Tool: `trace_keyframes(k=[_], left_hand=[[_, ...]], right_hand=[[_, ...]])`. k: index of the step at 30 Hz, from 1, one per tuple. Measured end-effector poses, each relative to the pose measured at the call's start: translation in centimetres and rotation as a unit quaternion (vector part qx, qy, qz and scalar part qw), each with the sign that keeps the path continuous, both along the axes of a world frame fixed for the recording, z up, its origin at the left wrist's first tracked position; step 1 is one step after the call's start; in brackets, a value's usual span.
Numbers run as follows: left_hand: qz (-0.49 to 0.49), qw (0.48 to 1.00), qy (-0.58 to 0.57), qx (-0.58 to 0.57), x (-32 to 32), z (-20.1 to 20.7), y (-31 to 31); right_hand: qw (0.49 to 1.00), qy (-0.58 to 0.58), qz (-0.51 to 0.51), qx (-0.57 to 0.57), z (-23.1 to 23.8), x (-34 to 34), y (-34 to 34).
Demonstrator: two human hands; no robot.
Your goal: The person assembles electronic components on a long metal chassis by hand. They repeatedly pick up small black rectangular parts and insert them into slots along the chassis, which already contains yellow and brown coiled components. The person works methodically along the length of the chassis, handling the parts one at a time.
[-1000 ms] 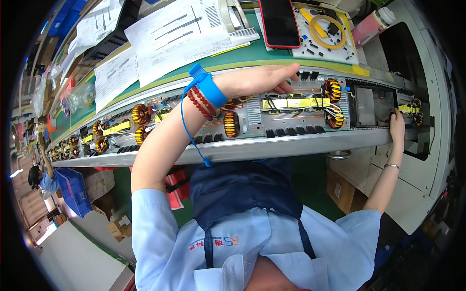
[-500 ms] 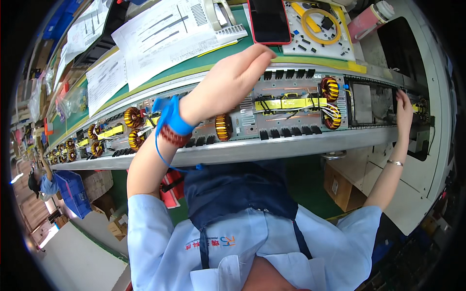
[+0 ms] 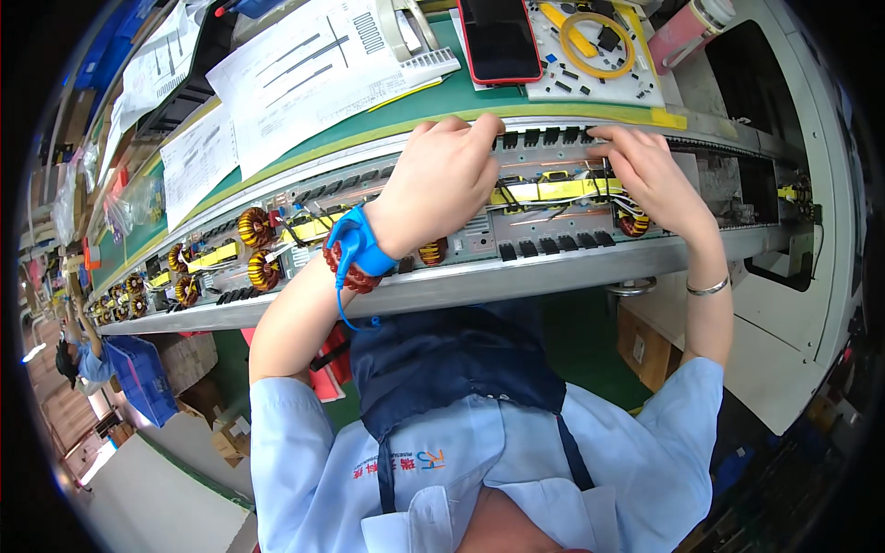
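Note:
A circuit board [image 3: 549, 224] lies in the long metal conveyor rail in front of me. It carries yellow-wrapped parts [image 3: 553, 191], toroid coils [image 3: 633, 224] with yellow-and-dark windings, and rows of black components [image 3: 551, 136] along both long edges. My left hand [image 3: 441, 184] is over the board's left part, fingers bent beside the left end of the far black row; some fingertips are hidden. It wears a blue wrist strap. Over the board's right end is my right hand [image 3: 653, 177], fingers apart and bent, tips at the right end of that row. I see nothing held in either hand.
More boards with coils [image 3: 253, 227] line the rail to the left. Beyond it lie printed sheets [image 3: 286, 83], a tape dispenser [image 3: 406, 32], a red-edged phone [image 3: 500, 41], and a tray of small parts [image 3: 590, 60] with a tape ring. A pink bottle [image 3: 687, 37] stands near a white machine [image 3: 770, 341].
My right hand has come left from the conveyor's right end onto the board. My left hand has shifted slightly down and its fingers have bent more. The view has shifted a little.

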State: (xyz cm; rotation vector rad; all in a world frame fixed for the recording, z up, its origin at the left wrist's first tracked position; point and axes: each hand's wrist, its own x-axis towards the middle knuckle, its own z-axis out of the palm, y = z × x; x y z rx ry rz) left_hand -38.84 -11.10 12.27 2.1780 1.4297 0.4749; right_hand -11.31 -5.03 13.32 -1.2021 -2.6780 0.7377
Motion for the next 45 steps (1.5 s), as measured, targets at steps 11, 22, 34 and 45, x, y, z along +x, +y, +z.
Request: trace_keyframes(k=[11,22,34,45], left_hand=[[-0.022,0.999,-0.018,-0.019,0.6,0.1,0.7],[0.072,0.965,-0.182,0.177,-3.1,3.0,-6.4],[0.12,0.951,-0.227,0.17,-4.6,1.3,-11.9],[0.137,0.945,-0.233,0.184,-7.0,-0.8,-14.2]], right_hand=[[0.999,-0.029,-0.022,0.027,1.9,-2.1,0.1],[0.988,0.004,0.071,0.137,3.8,-6.0,-5.5],[0.967,-0.099,-0.026,0.234,0.2,-9.7,-7.8],[0.942,-0.189,-0.1,0.258,0.9,-5.0,-7.0]])
